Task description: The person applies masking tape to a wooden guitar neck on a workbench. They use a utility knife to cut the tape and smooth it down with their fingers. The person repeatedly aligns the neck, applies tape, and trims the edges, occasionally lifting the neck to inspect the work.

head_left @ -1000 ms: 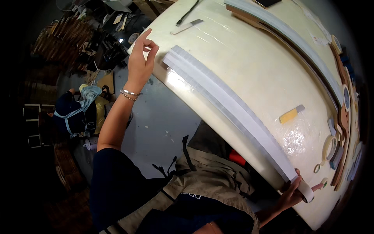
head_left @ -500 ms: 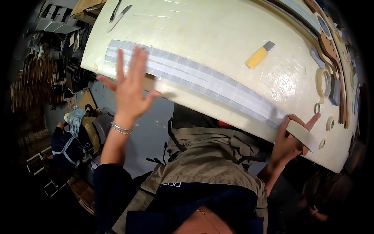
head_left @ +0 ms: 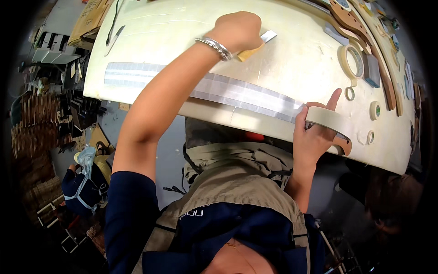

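Observation:
My left hand (head_left: 238, 31) reaches over the table, knuckles up and fingers curled against the yellow handle of a flat-bladed scraper (head_left: 251, 52). Its fingertips are partly hidden. The scraper's metal blade sticks out past them to the right. A roll of cream masking tape (head_left: 329, 119) hangs around the fingers of my right hand (head_left: 315, 137), whose index finger points out. The thumb side of that hand meets the right end of a long grey strip (head_left: 237, 93) with pale bands and cross lines, lying along the table's near edge. My left forearm covers part of the strip.
On the pale table (head_left: 159, 43) are a large tape roll (head_left: 351, 61), several small rolls, a grey block (head_left: 371, 71) and a thin blade (head_left: 115, 40). Brown wooden parts (head_left: 349, 18) line the right side. Another person (head_left: 84, 189) is at lower left.
My left hand has moved from above the strip to the scraper, its spread fingers now curled. My right hand keeps the tape roll at the strip's end. The whole view has shifted.

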Tool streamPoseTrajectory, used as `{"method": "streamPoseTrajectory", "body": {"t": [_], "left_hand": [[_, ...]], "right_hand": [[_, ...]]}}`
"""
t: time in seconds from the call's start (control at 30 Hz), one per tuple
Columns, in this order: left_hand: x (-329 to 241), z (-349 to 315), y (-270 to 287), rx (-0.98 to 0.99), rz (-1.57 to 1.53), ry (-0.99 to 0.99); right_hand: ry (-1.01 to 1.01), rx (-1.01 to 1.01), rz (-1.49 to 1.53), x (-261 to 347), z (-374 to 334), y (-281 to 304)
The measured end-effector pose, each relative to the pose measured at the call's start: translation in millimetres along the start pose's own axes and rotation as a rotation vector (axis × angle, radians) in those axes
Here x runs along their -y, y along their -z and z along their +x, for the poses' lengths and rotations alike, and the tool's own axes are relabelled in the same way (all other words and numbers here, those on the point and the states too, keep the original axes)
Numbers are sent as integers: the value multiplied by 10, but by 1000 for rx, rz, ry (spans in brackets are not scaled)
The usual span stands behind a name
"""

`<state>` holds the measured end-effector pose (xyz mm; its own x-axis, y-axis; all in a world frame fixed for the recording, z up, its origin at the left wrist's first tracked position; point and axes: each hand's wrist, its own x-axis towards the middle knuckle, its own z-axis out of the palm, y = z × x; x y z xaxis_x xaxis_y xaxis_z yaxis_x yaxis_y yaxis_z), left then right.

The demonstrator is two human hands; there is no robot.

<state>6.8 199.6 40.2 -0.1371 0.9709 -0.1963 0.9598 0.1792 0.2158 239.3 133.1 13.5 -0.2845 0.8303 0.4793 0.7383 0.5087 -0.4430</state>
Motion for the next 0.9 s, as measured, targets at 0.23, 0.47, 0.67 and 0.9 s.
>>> {"method": "streamPoseTrajectory", "body": {"t": [0.23, 0.47, 0.67, 0.9], "left_hand": [[275, -1131, 45, -452, -865, -6], [146, -1705, -381, -255, -1122, 176], [173, -1647, -384, -197, -1070, 220], [221, -1682, -438, -272, -984, 203]], "right_hand": [[55, -13, -60, -116, -22, -33], [28, 50, -30, -107, -21, 9], [409, -51, 58, 30, -253, 236], [385, 202, 987, 399, 228, 621]]}}
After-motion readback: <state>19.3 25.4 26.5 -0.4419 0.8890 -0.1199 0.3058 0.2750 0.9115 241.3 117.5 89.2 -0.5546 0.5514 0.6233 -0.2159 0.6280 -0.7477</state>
